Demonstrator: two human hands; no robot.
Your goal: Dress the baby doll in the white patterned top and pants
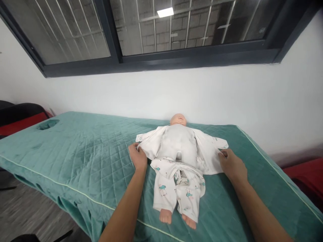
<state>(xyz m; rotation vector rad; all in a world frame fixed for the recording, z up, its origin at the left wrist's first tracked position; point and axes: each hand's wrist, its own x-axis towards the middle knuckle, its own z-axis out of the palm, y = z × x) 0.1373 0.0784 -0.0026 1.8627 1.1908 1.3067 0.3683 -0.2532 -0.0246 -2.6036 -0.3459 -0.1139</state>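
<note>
A baby doll lies on its back on the green quilted bed cover, head toward the wall. Its white baby jacket is spread wide to both sides, baring a plain white torso. White patterned pants cover the legs, and both bare feet stick out at the near end. My left hand pinches the edge of the jacket's left-hand panel. On the opposite side, my right hand grips the edge of the other panel. Both jacket sleeves stretch outward above my hands; whether the doll's arms are inside cannot be seen.
The green cover drapes over the bed's near edge and has a hole at the far left. A dark-framed window is set in the white wall behind. Red and black chairs stand at the left, with something red at the right.
</note>
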